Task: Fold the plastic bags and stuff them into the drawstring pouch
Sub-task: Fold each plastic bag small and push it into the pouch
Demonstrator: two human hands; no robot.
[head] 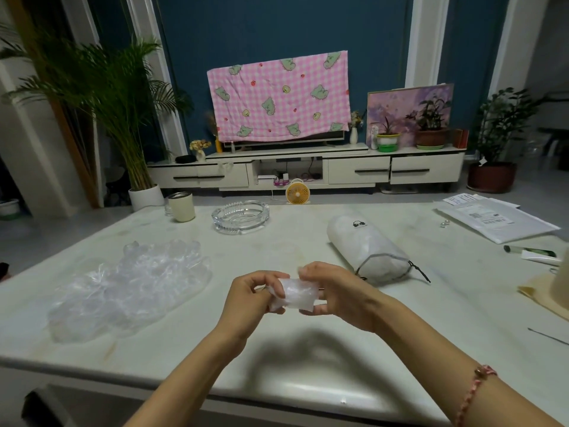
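A small folded clear plastic bag point(297, 293) is held above the table's middle. My left hand point(252, 298) pinches its left end and my right hand point(334, 292) grips its right side, fingers curled round it. A loose heap of crumpled clear plastic bags point(129, 285) lies on the table to the left. The white drawstring pouch point(366, 246) lies on its side to the right of my hands, bulging, its mouth with the black cord facing the near right.
On the pale table point(277, 349) stand a glass ashtray point(240, 216) and a cream mug point(181, 207) at the back left. Papers and a mailer point(495, 218) lie at the back right, a tube point(532, 252) and a beige object point(551, 291) at the right edge.
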